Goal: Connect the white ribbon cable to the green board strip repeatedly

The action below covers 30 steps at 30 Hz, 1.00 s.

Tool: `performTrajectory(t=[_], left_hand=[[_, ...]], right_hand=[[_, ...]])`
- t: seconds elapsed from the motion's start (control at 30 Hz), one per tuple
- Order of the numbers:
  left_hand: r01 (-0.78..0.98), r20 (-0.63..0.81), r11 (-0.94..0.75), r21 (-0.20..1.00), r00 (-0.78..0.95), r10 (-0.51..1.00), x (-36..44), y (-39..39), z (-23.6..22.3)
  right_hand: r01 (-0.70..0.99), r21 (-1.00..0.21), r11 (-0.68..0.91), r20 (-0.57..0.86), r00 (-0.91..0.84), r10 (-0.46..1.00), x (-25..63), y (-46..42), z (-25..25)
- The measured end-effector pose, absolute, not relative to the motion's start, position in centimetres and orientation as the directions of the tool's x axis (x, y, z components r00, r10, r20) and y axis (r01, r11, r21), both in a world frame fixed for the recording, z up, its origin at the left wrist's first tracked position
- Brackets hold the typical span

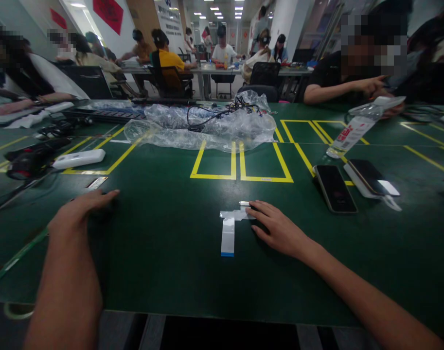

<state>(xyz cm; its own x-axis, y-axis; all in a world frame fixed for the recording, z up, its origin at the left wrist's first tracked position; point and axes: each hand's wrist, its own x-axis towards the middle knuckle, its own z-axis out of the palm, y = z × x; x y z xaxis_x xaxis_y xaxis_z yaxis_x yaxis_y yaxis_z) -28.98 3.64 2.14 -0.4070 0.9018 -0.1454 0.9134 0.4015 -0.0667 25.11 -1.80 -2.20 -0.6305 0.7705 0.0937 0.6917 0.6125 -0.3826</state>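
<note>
A white flat ribbon cable [228,236] with a blue end lies bent on the green table in front of me. It runs toward me, with a crosswise part and a small whitish end on the far side. My right hand [276,226] rests beside it, fingers stretched and fingertips touching its right side; the thumb is apart from them. Farther left, my left hand [79,209] is low over the table, one digit stretched to the right and the other fingers mostly hidden. Just beyond it lies a small flat light-coloured piece [97,183].
Clear plastic wrap [207,129] with black cables spreads across the back. At right are a phone [335,188], another phone [371,176] on a white item and a tilted bottle [353,133] near a person's hands. A white device [79,158] and dark gear are left.
</note>
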Motion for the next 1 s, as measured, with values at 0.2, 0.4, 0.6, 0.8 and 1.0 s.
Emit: performTrajectory(t=[0.2,0.4,0.6,0.8,1.0], left_hand=[[0.958,-0.332,0.282,-0.051,-0.283,0.9,-24.0,4.2,1.9],[0.996,-0.321,-0.087,0.029,0.092,0.943,-15.6,3.5,1.9],[0.891,-0.181,-0.424,0.165,0.45,0.875,-9.3,1.4,2.3],[0.751,-0.062,-0.61,0.252,0.642,0.765,-5.9,0.5,0.4],[0.69,0.007,-0.669,0.275,0.695,0.719,-5.1,0.3,0.4]], right_hand=[[0.706,-0.362,0.609,0.073,-0.63,0.773,24.8,-2.1,-1.7],[0.705,-0.361,0.61,0.074,-0.631,0.773,24.8,-2.0,-1.6],[0.699,-0.371,0.611,0.085,-0.63,0.772,24.8,-2.1,-1.5],[0.709,-0.346,0.614,0.081,-0.63,0.773,24.5,-2.2,-1.3],[0.705,-0.329,0.628,0.09,-0.639,0.764,24.5,-2.1,-1.4]])
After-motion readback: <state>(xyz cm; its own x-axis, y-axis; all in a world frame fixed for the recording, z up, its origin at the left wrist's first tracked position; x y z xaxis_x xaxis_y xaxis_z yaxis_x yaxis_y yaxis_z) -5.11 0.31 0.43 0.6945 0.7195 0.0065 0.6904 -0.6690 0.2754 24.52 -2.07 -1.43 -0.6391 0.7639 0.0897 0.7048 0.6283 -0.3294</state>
